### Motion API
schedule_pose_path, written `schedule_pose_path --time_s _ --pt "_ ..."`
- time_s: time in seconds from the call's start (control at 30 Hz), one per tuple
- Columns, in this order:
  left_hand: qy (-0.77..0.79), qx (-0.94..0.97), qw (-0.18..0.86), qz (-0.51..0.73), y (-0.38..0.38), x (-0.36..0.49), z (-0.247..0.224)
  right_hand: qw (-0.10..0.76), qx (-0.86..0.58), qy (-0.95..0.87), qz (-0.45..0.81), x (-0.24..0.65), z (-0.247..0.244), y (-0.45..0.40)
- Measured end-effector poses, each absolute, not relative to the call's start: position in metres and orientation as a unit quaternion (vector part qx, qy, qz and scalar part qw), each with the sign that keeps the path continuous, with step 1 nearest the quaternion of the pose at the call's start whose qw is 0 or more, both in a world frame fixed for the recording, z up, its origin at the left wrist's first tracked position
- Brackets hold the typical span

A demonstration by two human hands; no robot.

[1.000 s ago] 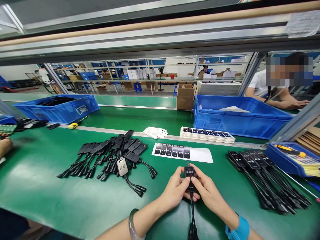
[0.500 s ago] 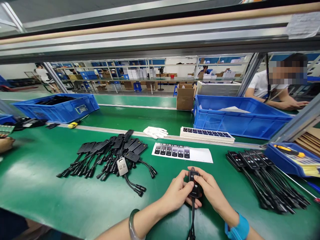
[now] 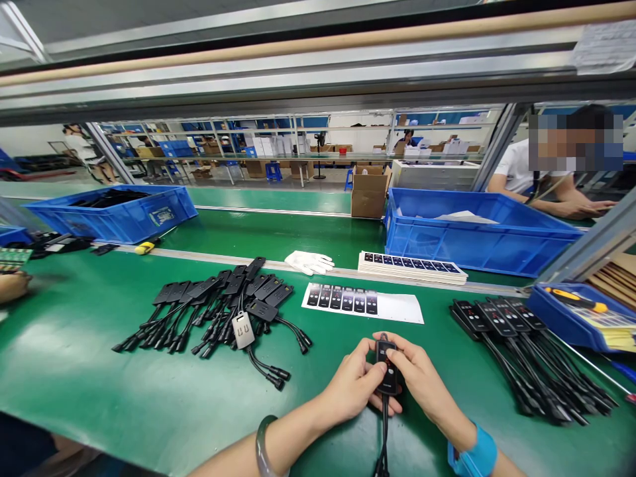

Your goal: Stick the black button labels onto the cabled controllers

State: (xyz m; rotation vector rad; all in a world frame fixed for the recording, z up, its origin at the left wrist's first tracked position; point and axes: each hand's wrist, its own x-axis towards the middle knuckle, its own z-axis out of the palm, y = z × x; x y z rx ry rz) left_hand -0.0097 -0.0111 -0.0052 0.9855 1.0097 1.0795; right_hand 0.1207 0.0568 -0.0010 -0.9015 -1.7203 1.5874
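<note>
Near the front edge, my left hand point(image 3: 355, 384) and my right hand point(image 3: 415, 371) both grip a black controller point(image 3: 387, 376) with cables hanging down. Both thumbs press on its labelled face. Beyond it lies a white label sheet point(image 3: 397, 309) with a row of black labels on its left part. A pile of black controllers point(image 3: 199, 291) with cables spreads to the left, a grey one point(image 3: 243, 330) on its near side. Several labelled controllers point(image 3: 497, 319) lie together at the right.
Blue bins stand at the back left point(image 3: 134, 222) and back right point(image 3: 477, 238). A stack of label sheets point(image 3: 412, 268) and a white glove point(image 3: 309, 263) lie midway. A small blue tray point(image 3: 571, 324) sits right. Another person's hand point(image 3: 14, 286) is at the left edge.
My hands and the controller have hardly moved. At the left edge, the other person's hand has shifted slightly to the right with a green board.
</note>
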Motion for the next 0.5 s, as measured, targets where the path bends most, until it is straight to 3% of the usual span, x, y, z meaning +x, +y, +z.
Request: schedule_pose_path --time_s 0.5 --pt "0.441 0.424 0.636 0.470 -0.0113 -0.0096 -0.0046 0.304 -0.338 -0.671 0.586 0.1217 -0.0038 0.0572"
